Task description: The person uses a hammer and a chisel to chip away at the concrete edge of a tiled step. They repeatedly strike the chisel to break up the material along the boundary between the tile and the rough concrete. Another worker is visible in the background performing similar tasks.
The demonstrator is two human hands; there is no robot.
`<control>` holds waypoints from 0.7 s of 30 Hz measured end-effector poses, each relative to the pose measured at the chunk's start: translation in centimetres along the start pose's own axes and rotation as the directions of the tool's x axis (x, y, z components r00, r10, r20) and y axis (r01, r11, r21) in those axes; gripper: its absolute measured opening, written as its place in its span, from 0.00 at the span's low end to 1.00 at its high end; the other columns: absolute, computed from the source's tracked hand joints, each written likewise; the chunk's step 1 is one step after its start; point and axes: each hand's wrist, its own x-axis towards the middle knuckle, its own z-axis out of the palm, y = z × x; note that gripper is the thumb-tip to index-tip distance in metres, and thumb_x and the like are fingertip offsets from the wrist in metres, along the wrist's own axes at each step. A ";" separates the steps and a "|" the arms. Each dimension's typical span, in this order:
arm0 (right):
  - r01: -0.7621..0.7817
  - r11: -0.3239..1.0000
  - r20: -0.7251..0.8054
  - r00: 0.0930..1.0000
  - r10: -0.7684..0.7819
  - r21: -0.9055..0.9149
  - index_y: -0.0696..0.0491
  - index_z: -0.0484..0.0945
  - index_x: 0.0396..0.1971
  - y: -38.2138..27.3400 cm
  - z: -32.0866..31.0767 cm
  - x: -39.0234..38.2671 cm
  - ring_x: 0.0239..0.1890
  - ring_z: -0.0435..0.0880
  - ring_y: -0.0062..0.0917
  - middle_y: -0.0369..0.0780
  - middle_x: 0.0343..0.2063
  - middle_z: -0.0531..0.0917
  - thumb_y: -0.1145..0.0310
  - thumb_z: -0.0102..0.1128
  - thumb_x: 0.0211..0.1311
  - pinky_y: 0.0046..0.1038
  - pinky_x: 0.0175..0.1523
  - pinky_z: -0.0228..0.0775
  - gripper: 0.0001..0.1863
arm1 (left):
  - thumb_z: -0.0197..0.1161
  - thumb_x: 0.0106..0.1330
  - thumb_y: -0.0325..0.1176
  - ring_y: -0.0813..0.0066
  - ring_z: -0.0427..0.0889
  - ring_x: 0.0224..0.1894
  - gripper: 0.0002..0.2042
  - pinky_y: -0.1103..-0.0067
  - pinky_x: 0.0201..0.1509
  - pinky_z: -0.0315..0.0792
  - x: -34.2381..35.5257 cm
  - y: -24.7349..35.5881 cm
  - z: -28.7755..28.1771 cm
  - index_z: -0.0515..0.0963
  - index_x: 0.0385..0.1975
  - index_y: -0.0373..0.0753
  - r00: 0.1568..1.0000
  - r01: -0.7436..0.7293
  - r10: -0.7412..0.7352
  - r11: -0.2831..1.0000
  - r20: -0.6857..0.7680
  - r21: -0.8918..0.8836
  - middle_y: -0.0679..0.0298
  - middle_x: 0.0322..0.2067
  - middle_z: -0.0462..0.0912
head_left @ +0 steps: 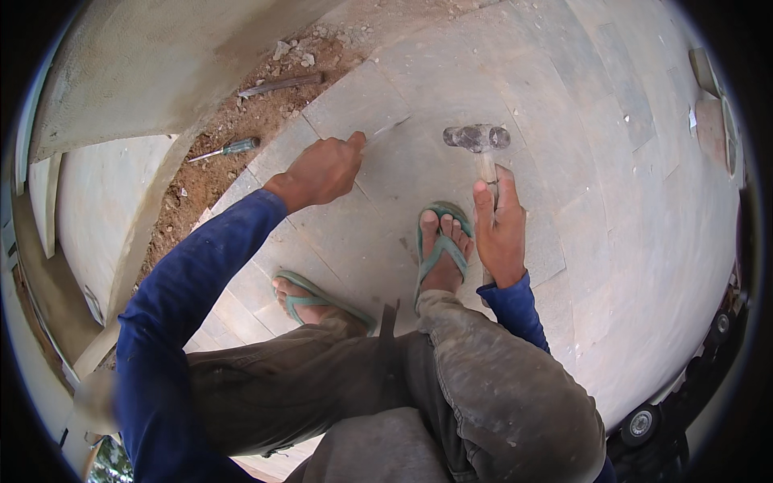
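The two hands are apart: the left hand (322,171) is clenched around a thin metal tool (391,126) whose far end is blurred, and the right hand (501,233) is wrapped around the wooden handle of a hammer (477,138), its head pointing away from the person. Both tools are over the grey paved floor (580,225), the thin one nearer its left edge; whether either touches the slabs cannot be told. Along that edge runs a strip of brown soil (173,205). On it lies a screwdriver (240,146) with a green handle, just short of the paving, and farther up a narrow bar (282,85), with pale stones (283,51) beyond. A pale wall (121,80) closes off the soil's outer side. The right foot (443,249), in a green sandal, stands just beside the right hand; the left foot (302,299) is nearer the soil. Dusty trouser legs (515,386) cover the near part of the paving. At the floor's right side sits a brownish block (710,129), and by its near right corner a vehicle wheel (642,423).
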 end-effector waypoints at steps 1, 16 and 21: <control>0.011 1.000 -0.001 1.000 -0.011 0.003 0.57 0.69 0.59 0.0 0.0 0.0 0.27 0.84 0.35 0.47 0.25 0.81 0.55 0.50 0.75 0.34 0.32 0.72 0.23 | 0.51 0.72 0.31 0.39 0.81 0.30 0.11 0.54 0.35 0.75 -0.2 0.0 -0.1 0.63 0.45 0.30 1.000 0.006 -0.006 1.000 0.007 0.009 0.43 0.22 0.79; 0.079 0.997 0.082 0.993 -0.080 0.020 0.55 0.69 0.57 -1.6 0.8 0.7 0.19 0.82 0.30 0.42 0.19 0.78 0.57 0.51 0.75 0.30 0.26 0.70 0.20 | 0.52 0.66 0.24 0.40 0.82 0.30 0.11 0.54 0.36 0.75 -2.3 0.4 1.3 0.64 0.44 0.28 0.997 0.050 -0.044 0.995 -0.060 0.085 0.43 0.23 0.79; 0.146 0.989 0.087 0.985 -0.149 0.034 0.54 0.69 0.57 -3.2 2.2 1.4 0.21 0.83 0.33 0.44 0.19 0.78 0.61 0.54 0.74 0.32 0.27 0.70 0.18 | 0.53 0.60 0.22 0.40 0.83 0.31 0.15 0.55 0.37 0.76 -2.3 1.2 1.6 0.65 0.47 0.24 0.995 0.082 -0.079 0.995 -0.054 0.050 0.41 0.25 0.80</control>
